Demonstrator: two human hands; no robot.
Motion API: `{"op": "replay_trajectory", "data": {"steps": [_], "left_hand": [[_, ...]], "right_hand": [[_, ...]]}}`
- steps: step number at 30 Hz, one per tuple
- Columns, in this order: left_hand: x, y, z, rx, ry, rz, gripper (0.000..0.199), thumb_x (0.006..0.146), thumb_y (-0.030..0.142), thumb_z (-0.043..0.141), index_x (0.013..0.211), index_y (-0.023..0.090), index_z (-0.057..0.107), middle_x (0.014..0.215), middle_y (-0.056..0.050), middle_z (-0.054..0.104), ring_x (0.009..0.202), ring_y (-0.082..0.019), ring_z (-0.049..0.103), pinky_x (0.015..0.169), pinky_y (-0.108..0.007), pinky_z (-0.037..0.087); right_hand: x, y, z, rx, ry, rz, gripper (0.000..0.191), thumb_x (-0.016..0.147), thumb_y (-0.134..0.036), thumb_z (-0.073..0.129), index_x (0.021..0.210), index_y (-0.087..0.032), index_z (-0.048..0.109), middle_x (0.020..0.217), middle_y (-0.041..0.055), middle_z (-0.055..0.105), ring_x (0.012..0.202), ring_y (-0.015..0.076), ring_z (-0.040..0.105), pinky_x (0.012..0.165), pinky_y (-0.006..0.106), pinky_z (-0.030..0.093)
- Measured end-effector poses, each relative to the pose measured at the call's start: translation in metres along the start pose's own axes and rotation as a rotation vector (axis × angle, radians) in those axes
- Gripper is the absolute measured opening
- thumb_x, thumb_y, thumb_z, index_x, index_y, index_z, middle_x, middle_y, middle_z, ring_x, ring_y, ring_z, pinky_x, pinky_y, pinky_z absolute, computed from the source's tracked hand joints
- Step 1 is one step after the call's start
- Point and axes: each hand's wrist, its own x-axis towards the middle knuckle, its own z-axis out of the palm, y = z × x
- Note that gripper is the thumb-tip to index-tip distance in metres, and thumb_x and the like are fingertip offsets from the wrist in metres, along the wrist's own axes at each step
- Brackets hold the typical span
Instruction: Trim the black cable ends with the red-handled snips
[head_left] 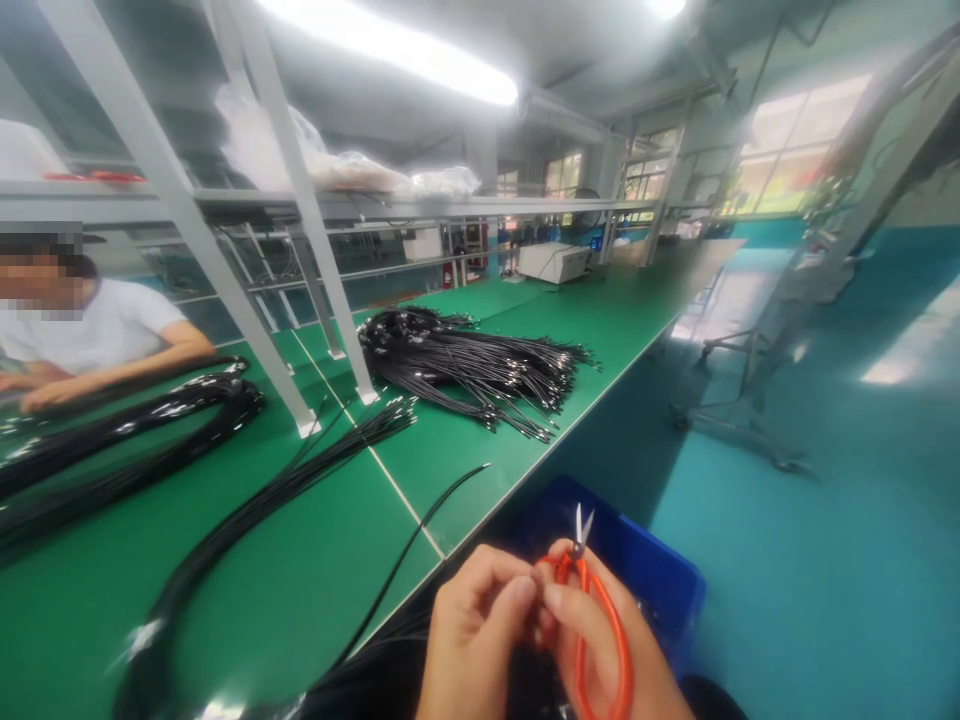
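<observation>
My right hand (596, 615) holds a pair of scissors (621, 640) with orange handles. Their short blades point up and away from me, slightly parted. Close beside it, my left hand (476, 620) is closed in a pinch, its fingertips meeting those of my right hand. Whatever lies between the fingertips is too small and covered to make out. A single black cable (420, 530) curves over the table edge just left of my hands. Further left, a bundle of black cables (217, 535) bends across the green table (300, 620).
Behind my hands stands a blue bin (664, 560), below the table edge. A large heap of black cables (472, 365) lies further along the table. Metal shelf posts (319, 230) rise from the tabletop. At left, a person (127, 330) sits by more cable coils (135, 420).
</observation>
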Motion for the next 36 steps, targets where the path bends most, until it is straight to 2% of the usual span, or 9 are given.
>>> {"op": "replay_trajectory", "data": {"steps": [2, 6, 8, 10, 14, 22, 28, 32, 36], "left_hand": [[0.001, 0.002, 0.0, -0.122, -0.002, -0.038, 0.023, 0.08, 0.035, 0.066, 0.07, 0.015, 0.065, 0.06, 0.0, 0.062, 0.055, -0.012, 0.057, 0.055, -0.023, 0.046], [0.0, 0.004, 0.006, -0.284, 0.115, -0.071, 0.025, 0.074, 0.036, 0.073, 0.066, 0.014, 0.064, 0.052, 0.002, 0.061, 0.048, -0.009, 0.053, 0.05, -0.02, 0.043], [0.0, 0.005, 0.009, -0.315, 0.131, -0.076, 0.025, 0.071, 0.036, 0.076, 0.07, 0.015, 0.063, 0.052, 0.003, 0.06, 0.048, -0.009, 0.053, 0.049, -0.02, 0.042], [0.002, 0.005, 0.01, -0.314, 0.093, -0.075, 0.024, 0.07, 0.033, 0.077, 0.07, 0.015, 0.062, 0.056, 0.003, 0.06, 0.049, -0.009, 0.053, 0.049, -0.02, 0.042], [0.004, 0.008, 0.006, -0.375, -0.003, -0.139, 0.022, 0.075, 0.029, 0.072, 0.067, 0.015, 0.057, 0.058, 0.003, 0.057, 0.053, -0.01, 0.051, 0.055, -0.022, 0.042], [0.006, 0.014, 0.005, -0.339, -0.039, -0.127, 0.019, 0.074, 0.027, 0.074, 0.071, 0.015, 0.06, 0.059, 0.0, 0.061, 0.052, -0.01, 0.051, 0.052, -0.022, 0.039], [0.004, 0.01, 0.007, -0.44, 0.02, -0.173, 0.021, 0.074, 0.03, 0.072, 0.068, 0.015, 0.059, 0.056, 0.002, 0.056, 0.051, -0.009, 0.049, 0.052, -0.021, 0.039], [0.004, 0.011, 0.003, -0.334, 0.068, -0.146, 0.018, 0.075, 0.032, 0.071, 0.075, 0.015, 0.064, 0.06, 0.003, 0.055, 0.051, -0.008, 0.05, 0.051, -0.02, 0.041], [0.008, 0.019, -0.001, -0.099, -0.043, -0.028, 0.014, 0.076, 0.025, 0.067, 0.068, 0.014, 0.063, 0.074, -0.001, 0.058, 0.053, -0.011, 0.058, 0.051, -0.024, 0.048]], "right_hand": [[0.004, 0.002, -0.001, 0.047, -0.029, 0.012, 0.028, 0.059, -0.024, 0.082, 0.083, -0.022, 0.068, 0.068, -0.0006, 0.062, 0.063, 0.0158, 0.056, 0.058, 0.025, 0.05], [0.01, 0.002, 0.002, 0.08, -0.085, -0.032, 0.022, 0.057, -0.024, 0.082, 0.073, -0.023, 0.067, 0.062, -0.001, 0.06, 0.055, 0.0152, 0.052, 0.054, 0.027, 0.048], [0.008, -0.002, 0.005, 0.085, -0.107, -0.076, 0.023, 0.054, -0.023, 0.084, 0.07, -0.024, 0.067, 0.06, -0.0011, 0.059, 0.052, 0.0161, 0.05, 0.051, 0.029, 0.047], [0.005, -0.006, 0.008, 0.086, -0.136, -0.096, 0.025, 0.053, -0.02, 0.085, 0.07, -0.024, 0.068, 0.062, -0.0004, 0.061, 0.054, 0.0171, 0.051, 0.054, 0.03, 0.047], [0.003, -0.01, 0.008, 0.13, -0.188, -0.027, 0.016, 0.063, -0.017, 0.077, 0.073, -0.023, 0.067, 0.065, -0.0005, 0.061, 0.06, 0.0179, 0.055, 0.061, 0.032, 0.047], [0.002, -0.012, 0.009, 0.151, -0.209, -0.007, 0.013, 0.063, -0.016, 0.077, 0.071, -0.022, 0.068, 0.064, -0.0013, 0.061, 0.058, 0.0158, 0.054, 0.06, 0.028, 0.046], [0.003, -0.005, 0.002, 0.136, -0.158, 0.0, 0.015, 0.064, -0.02, 0.076, 0.078, -0.02, 0.069, 0.07, 0.0013, 0.064, 0.065, 0.0172, 0.057, 0.065, 0.028, 0.047], [0.005, -0.008, 0.005, 0.138, -0.165, 0.003, 0.015, 0.061, -0.021, 0.078, 0.072, -0.021, 0.068, 0.065, 0.0001, 0.062, 0.06, 0.0168, 0.055, 0.06, 0.029, 0.047], [0.004, -0.011, 0.01, 0.137, -0.179, -0.051, 0.015, 0.062, -0.022, 0.08, 0.071, -0.022, 0.069, 0.064, -0.0006, 0.061, 0.057, 0.0161, 0.053, 0.058, 0.029, 0.047]]}}
